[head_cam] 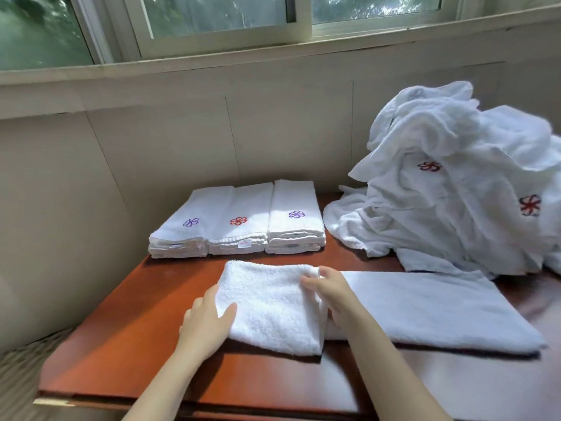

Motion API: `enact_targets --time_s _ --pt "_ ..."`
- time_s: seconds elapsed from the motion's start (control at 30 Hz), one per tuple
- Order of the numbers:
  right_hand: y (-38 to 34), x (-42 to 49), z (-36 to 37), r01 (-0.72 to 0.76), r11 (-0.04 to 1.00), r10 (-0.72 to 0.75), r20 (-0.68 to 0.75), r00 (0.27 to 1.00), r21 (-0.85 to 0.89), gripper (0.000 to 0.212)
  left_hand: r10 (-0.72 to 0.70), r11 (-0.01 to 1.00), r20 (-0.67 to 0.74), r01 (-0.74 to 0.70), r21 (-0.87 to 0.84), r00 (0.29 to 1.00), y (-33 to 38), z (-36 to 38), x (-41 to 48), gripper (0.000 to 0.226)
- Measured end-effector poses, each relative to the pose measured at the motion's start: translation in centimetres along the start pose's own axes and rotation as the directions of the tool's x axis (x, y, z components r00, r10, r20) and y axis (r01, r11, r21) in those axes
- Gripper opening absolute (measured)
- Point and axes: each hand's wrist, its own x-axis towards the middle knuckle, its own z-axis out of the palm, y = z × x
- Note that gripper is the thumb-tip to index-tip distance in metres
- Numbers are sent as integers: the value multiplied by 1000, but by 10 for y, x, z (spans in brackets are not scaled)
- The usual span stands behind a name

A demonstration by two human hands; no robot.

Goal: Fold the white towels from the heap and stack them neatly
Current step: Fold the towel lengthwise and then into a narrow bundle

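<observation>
Presently, findings as observed from the head view:

Left hand: left hand point(206, 320) lies at the left edge of the folded towel point(270, 308), fingers loosely extended, thumb laid over the top surface and the remaining fingers at or beneath the edge. It reads as a light grasp of the towel's left side; whether the lower fingers are tucked under cannot be told.

Right hand: right hand point(331, 294) rests at the right edge of the same towel, fingertips point(306, 281) curled onto the upper right corner, fingers partly bent, pressing or pinching the fold there. The palm side is hidden.

Folded towel: white terry cloth, folded into a near-square pad, lying flat on the table between both hands. Its right edge overlaps a flat towel point(431, 308).

Flat towel: white, spread smooth, extending right from beneath the right hand toward the table's right side.

Table: reddish-brown wooden table point(121, 354), set against a panelled wall beneath a window point(212, 16).

Stacks: three stacks of folded towels point(236, 226) stand side by side, touching, at the back of the table. Top pieces bear flower emblems: purple, red, purple, left to right.

Heap: heap of unfolded white towels point(455, 183) piled high at the right rear, just beside the stacks, its lower edge lying on the flat towel's far end. Red emblems show on two pieces.
</observation>
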Motion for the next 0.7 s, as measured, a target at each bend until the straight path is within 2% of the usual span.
enact_targets --time_s 0.1,0.2,0.27,0.37,0.43,0.53,0.57,0.63,0.7 --pt "-4 -3 0 46 999 -46 6 999 9 9 11 1000 26 -11 -14 1000 -1 -1 0 60" --pt "-6 -4 -2 -33 996 32 21 999 83 17 14 1000 12 -14 -27 1000 -3 0 2 59" --pt "-5 -5 -2 -69 998 69 -8 998 11 23 25 998 -25 -26 -55 999 -5 2 2 58" --pt "-1 -7 -5 -27 987 13 -88 996 -156 41 88 980 -165 -115 -165 982 -12 9 -2 50" --pt "2 -6 -7 -58 983 38 -115 993 -175 36 83 939 -276 -168 -301 958 -18 12 -4 42" --pt "-2 -5 -10 -171 982 158 -139 977 -81 17 -24 841 -354 -172 -513 935 -23 12 -4 30" --pt "-2 -4 -11 -200 979 190 -148 970 -50 15 -46 821 -363 -172 -545 931 -23 12 -4 26" --pt "0 0 -13 -235 972 230 -161 960 -13 24 -46 807 -367 -182 -561 929 -23 12 -4 20" --pt "1 0 -14 -253 967 251 -147 957 7 20 -27 814 -366 -192 -548 930 -23 13 -4 18"
